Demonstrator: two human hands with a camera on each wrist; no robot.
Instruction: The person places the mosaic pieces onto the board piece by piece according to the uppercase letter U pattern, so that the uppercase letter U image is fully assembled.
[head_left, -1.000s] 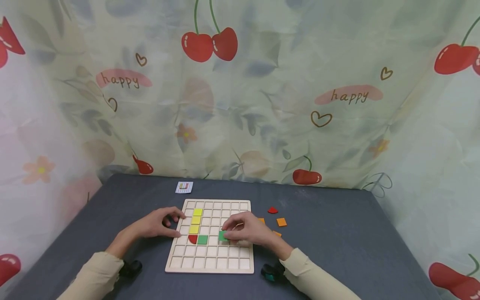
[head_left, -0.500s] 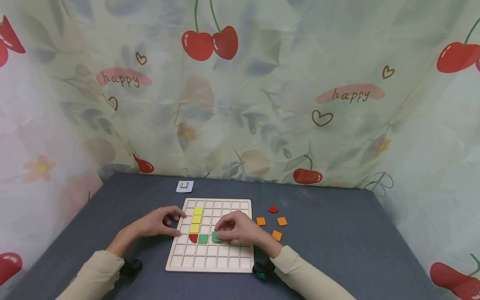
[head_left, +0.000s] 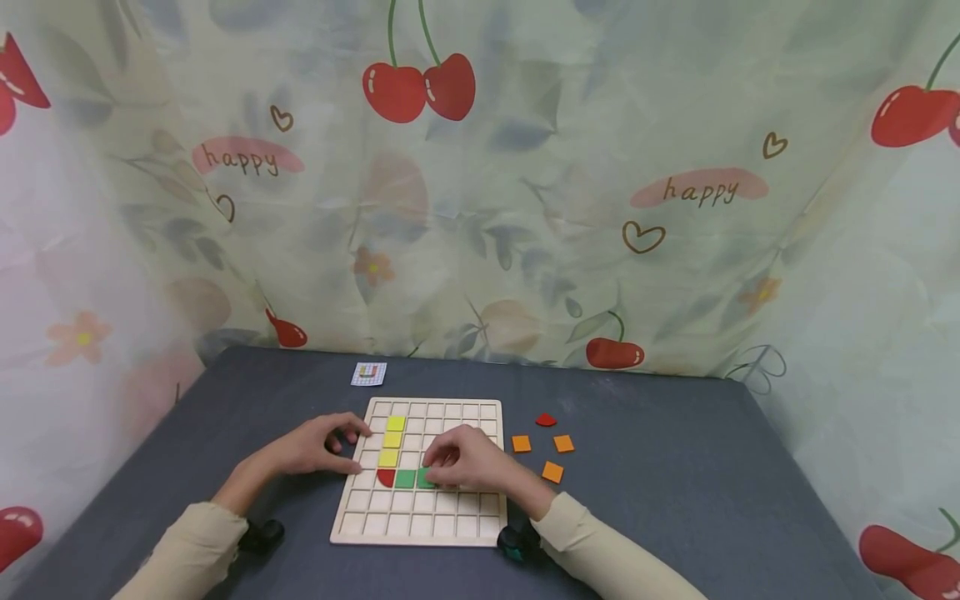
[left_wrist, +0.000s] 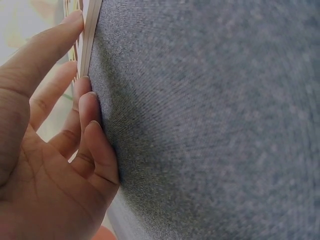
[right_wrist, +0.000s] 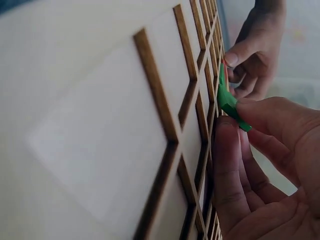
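A wooden grid board [head_left: 444, 524] lies on the table. My right hand [head_left: 476, 460] is over its middle, pinching a green square tile [right_wrist: 233, 108] between thumb and fingers; the tile looks slightly tilted in the right wrist view. Directly left of it sits another green square [head_left: 405, 479], then a red quarter-round tile [head_left: 386, 477] in the corner. A column of yellow squares [head_left: 392, 439] runs up from there. At the board's left edge rests my left hand [head_left: 318, 444], thumb and index finger spread apart, their tips touching the rim [left_wrist: 90, 40].
Right of the board lie several loose tiles: orange squares [head_left: 552, 472] and a red rounded piece [head_left: 546, 420]. Behind the board is a small pattern card [head_left: 368, 374]. The dark table [head_left: 660, 467] backs onto a printed cloth curtain [head_left: 525, 250].
My right hand has moved left across the board with the green tile, bringing it up beside the other green square. The orange tiles came into full view. My left hand has stayed put.
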